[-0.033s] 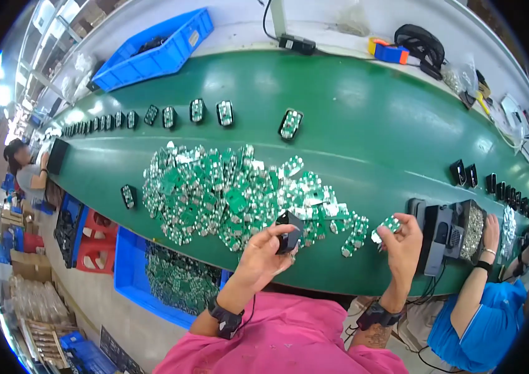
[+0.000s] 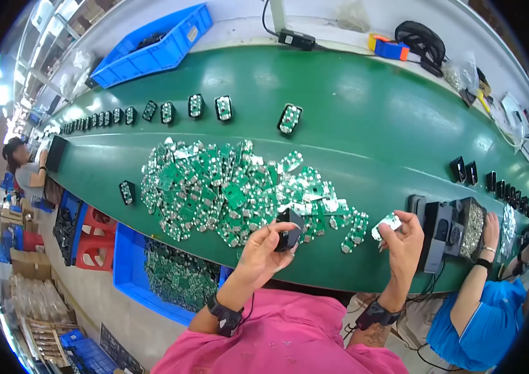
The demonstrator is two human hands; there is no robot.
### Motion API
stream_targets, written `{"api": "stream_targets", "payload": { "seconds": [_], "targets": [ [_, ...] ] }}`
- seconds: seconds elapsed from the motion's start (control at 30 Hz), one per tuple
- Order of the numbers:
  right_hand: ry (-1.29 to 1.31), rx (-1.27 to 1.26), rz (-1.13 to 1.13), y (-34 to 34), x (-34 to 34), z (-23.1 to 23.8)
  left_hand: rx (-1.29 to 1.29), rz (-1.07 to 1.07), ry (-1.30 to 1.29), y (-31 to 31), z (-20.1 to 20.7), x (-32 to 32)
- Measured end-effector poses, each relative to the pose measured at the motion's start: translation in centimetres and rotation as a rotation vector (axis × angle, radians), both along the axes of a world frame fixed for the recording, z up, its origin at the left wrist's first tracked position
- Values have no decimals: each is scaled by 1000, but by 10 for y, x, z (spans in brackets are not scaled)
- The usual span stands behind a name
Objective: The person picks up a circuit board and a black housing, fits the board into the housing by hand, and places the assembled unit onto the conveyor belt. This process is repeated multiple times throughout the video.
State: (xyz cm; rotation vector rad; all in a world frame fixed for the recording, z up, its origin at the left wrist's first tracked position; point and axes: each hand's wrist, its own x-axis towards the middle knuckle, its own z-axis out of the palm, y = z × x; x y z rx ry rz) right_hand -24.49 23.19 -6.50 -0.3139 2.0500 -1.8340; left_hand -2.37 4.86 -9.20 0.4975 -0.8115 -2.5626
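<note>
My left hand point(image 2: 263, 254) is closed on a small black plastic housing point(image 2: 289, 229), held over the near right edge of a heap of green circuit boards point(image 2: 214, 190). Off to the right, my right hand point(image 2: 405, 242) pinches one small circuit board point(image 2: 386, 225) between thumb and fingers. That board shows a pale, shiny face and is apart from the housing. A few loose boards point(image 2: 355, 232) lie on the green table between my hands. Whether the housing in my left hand has anything inside cannot be seen.
Black housings with boards in them point(image 2: 223, 108) stand in a row toward the far left. One more point(image 2: 127, 192) lies left of the heap. A blue bin of boards point(image 2: 128, 274) sits below the table edge. At right, a co-worker's arm point(image 2: 473, 280) rests beside a tray of small metal parts point(image 2: 471, 230).
The board in my right hand has tilted slightly, showing more of its pale face. My left hand keeps its hold on the housing. The whole view has shifted a little.
</note>
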Motion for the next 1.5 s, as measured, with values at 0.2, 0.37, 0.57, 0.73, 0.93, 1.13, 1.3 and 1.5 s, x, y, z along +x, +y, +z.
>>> {"api": "stream_targets", "payload": {
  "seconds": [0.2,0.37,0.57,0.73,0.93,1.13,1.3,1.5],
  "targets": [
    [-332,-388,76,-20,54,17,-1044,-52,-471,4,13,-15],
    [-443,-484,168,-50,82,17,-1234,33,-390,14,16,-24],
    [-401,-442,242,-55,92,18,-1343,87,-432,16,12,-25],
    [-421,-408,274,-53,89,8,-1409,20,-463,17,15,-24],
    [-476,-437,260,-54,86,4,-1427,55,-496,15,17,-25],
    [-318,-328,303,-52,91,1,-1292,-8,-456,13,28,-29],
    [-168,-227,294,-48,91,-8,-515,-77,-353,13,18,-26],
    [-184,-181,429,-41,89,-5,-531,-31,-274,6,22,-25]
  ]
}}
